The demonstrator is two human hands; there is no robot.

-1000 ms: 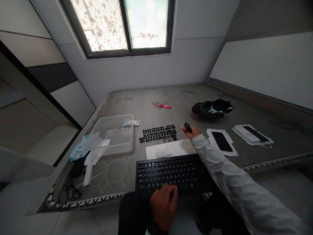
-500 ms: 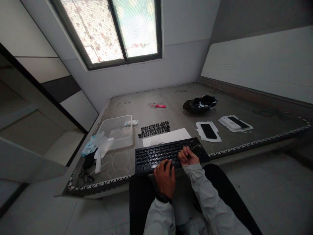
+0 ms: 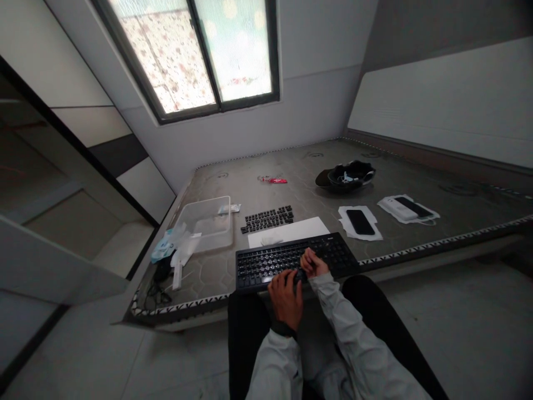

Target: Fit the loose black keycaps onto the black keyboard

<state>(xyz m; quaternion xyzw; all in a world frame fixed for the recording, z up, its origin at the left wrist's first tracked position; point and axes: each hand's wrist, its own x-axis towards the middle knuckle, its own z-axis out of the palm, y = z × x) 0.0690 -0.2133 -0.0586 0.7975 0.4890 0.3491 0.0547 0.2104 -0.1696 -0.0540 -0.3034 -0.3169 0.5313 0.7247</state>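
A black keyboard (image 3: 254,266) lies along the bed's near edge, its front side by my knees. Much of its left and middle part looks stripped of keycaps, while the right end appears darker and flatter. My left hand (image 3: 286,297) rests on the near edge with its fingers stretched over the lower rows. Just above the middle-right keys, my right hand (image 3: 313,263) is closed in a pinch; what it grips, perhaps something thin, is too small and dark to make out. Beyond the keyboard, loose black keycaps (image 3: 267,219) lie in rows. A white sheet (image 3: 306,229) sits between, with a small pale wad (image 3: 270,241) on it.
To the left stands a clear plastic box (image 3: 208,222), with a blue-and-white packet (image 3: 163,247) and dark cables (image 3: 156,291) nearby. On the right are a phone (image 3: 360,222), a white device (image 3: 402,209) and a cap (image 3: 350,176). A red strip (image 3: 277,180) lies farther back.
My right hand has turned and drawn slightly left over the keys; the thin stick seen beyond its fingers before no longer shows clearly. My left hand stays at the near edge. The view has shifted slightly.
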